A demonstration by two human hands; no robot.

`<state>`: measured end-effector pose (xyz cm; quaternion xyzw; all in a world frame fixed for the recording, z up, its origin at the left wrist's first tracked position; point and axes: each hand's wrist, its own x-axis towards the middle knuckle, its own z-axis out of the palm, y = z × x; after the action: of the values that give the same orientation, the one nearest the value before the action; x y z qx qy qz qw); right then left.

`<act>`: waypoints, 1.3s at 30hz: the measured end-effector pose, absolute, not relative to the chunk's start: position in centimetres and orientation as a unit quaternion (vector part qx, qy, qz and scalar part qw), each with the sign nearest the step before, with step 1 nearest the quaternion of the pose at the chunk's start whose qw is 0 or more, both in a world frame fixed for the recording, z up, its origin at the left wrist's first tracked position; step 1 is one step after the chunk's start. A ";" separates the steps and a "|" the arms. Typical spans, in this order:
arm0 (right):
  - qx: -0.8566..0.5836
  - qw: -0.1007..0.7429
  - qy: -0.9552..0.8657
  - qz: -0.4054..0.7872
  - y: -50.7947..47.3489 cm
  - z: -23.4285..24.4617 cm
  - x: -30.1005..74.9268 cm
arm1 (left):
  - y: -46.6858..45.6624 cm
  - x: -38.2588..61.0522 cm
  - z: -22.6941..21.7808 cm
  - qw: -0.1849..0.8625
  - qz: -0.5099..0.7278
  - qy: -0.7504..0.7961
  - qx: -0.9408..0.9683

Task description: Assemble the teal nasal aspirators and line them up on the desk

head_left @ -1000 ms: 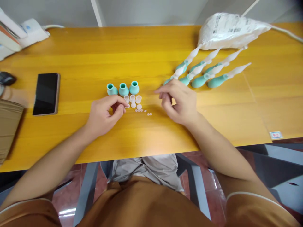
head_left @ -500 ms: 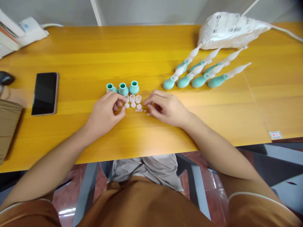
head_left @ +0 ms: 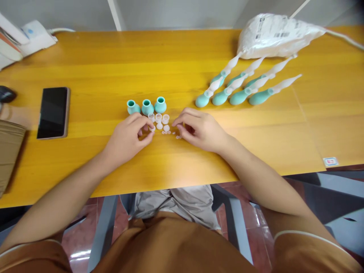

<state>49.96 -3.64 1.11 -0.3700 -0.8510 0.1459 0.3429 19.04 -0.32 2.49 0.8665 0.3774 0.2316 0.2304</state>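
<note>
My left hand [head_left: 129,132] rests at the near left of a small group of parts, its thumb and forefinger closed around a small white disc [head_left: 152,129]. My right hand [head_left: 200,129] lies curved on the table to the right of the group; its thumb and forefinger are a little apart and nothing shows between them. Between the hands are three clear plastic cups [head_left: 158,118], two more white discs [head_left: 166,128] and several tiny translucent discs [head_left: 169,132]. Just behind stand three teal rubber bulbs [head_left: 146,107], mouths up.
At the back right, several teal bulbs with white tapered nozzles [head_left: 240,96] lie in rows before a white plastic bag [head_left: 278,36]. A phone [head_left: 53,113] lies on the left, beside a cardboard piece [head_left: 10,151] and a dark mouse [head_left: 7,94]. A small label [head_left: 330,162] sits near the right edge.
My left hand has shifted slightly right, and its thumb and forefinger have closed on the leftmost white disc. My right hand stays in place.
</note>
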 end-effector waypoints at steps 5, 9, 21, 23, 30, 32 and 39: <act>-0.381 0.331 -0.850 0.150 -3.6 1.4 50.6 | -0.4 19.1 2.5 0.222 0.244 0.369 0.869; -0.383 0.298 -0.856 0.177 -3.6 1.4 51.1 | -0.5 19.1 2.9 0.244 0.247 0.362 0.865; -0.377 0.248 -0.862 0.233 -3.2 0.9 51.2 | -0.9 19.4 3.3 0.302 0.251 0.371 0.842; -0.380 0.243 -0.861 0.235 -3.2 0.8 51.2 | -1.0 19.5 3.3 0.317 0.254 0.379 0.832; -0.389 0.253 -0.859 0.215 -3.2 0.6 51.0 | -0.9 19.6 2.8 0.436 0.261 0.402 0.762; -0.384 0.290 -0.847 0.229 -3.3 0.8 50.8 | -0.8 19.6 2.6 0.475 0.261 0.405 0.736; -0.391 0.382 -0.653 0.524 -4.2 2.3 49.6 | -0.8 20.0 2.9 0.568 0.236 0.387 0.687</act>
<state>49.62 -4.19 2.30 -0.3912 -0.6527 0.5244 0.3821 19.99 -0.76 2.88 0.6869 0.3868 0.2359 0.5683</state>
